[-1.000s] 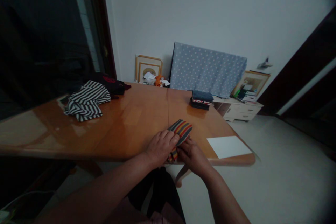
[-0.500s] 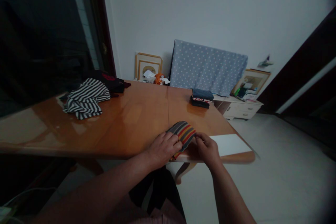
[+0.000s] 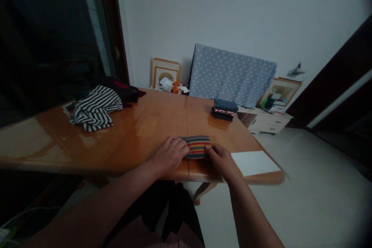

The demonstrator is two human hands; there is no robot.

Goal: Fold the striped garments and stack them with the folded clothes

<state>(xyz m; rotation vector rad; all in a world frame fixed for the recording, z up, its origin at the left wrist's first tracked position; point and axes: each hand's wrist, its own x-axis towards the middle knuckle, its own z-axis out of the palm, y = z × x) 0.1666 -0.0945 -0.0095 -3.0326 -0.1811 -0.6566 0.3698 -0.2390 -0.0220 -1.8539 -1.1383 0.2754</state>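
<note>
Here my left hand [image 3: 170,156] and right hand [image 3: 222,161] press down, fingers together, on either end of the folded multicoloured striped cloth [image 3: 196,147], while the black-and-white striped garment [image 3: 94,108] lies in a loose heap at far left.

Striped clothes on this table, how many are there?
2: a black-and-white striped garment heaped at the table's left, and a multicoloured striped cloth between the left hand and right hand. The folded stack may hide more.

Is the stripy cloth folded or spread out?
Folded: the striped cloth lies in a small, thick bundle on the table, with the left hand and right hand at its ends.
</note>
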